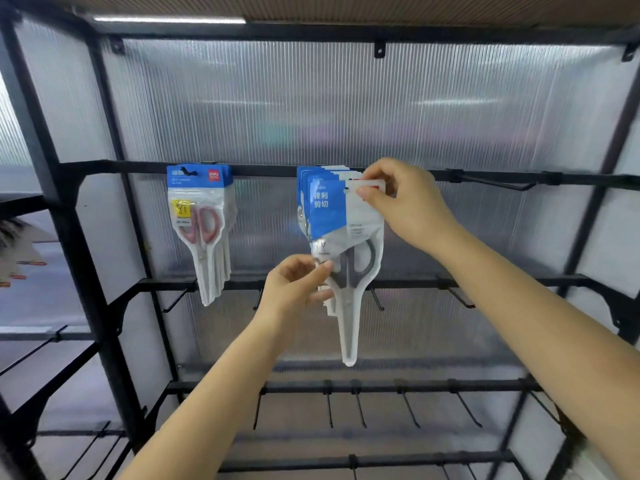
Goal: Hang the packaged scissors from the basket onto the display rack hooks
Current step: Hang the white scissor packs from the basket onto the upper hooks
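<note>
The hanging step looks to be in hand: the right hand pinches the top edge of a pack by its hang hole, and the left hand pinches its lower left side, at the middle hook of the top bar. Next, I judge, the hole must be slid fully onto the hook — hidden here — before both hands let go. The pack is blue and white with grey-handled scissors, in front of a stack of like packs; a red-handled stack hangs to the left.
</note>
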